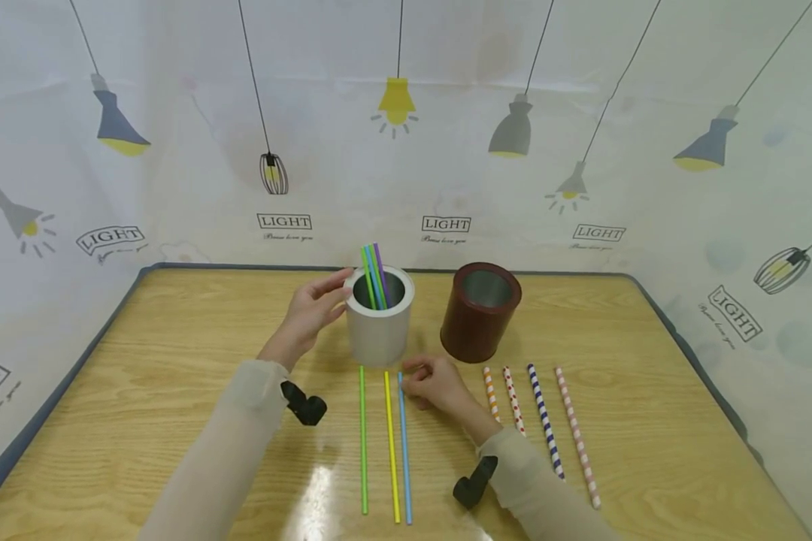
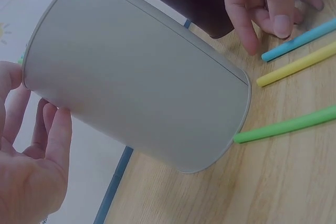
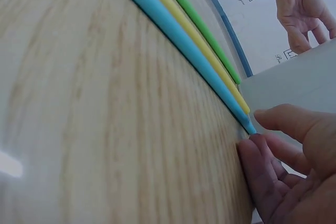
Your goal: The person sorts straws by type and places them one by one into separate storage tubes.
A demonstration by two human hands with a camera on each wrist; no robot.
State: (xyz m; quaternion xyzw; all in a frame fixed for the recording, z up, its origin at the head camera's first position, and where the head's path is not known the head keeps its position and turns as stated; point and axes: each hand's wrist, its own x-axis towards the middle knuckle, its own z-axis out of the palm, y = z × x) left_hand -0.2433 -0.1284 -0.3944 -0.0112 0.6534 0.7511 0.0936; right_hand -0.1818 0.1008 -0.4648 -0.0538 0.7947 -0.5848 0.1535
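Observation:
My left hand (image 1: 309,309) is at the left side of a white can (image 1: 377,338), its fingertips touching the can near the rim. Several thin plastic straws (image 1: 377,279), green, blue and purple, stand in that can. My right hand (image 1: 438,385) is low over the table, thumb and fingers parted around the far end of a blue straw (image 1: 405,451). In the right wrist view, the straw's tip (image 3: 250,127) lies between the thumb and the fingertips. Left of the blue straw lie a yellow straw (image 1: 392,443) and a green straw (image 1: 363,443).
A dark red can (image 1: 477,323) stands right of the white one. On the right of the wooden table (image 1: 176,391) lie striped and dotted paper straws, among them a blue-striped straw (image 1: 545,421) and a pink-striped straw (image 1: 577,436). A lamp-printed cloth (image 1: 352,188) backs the table.

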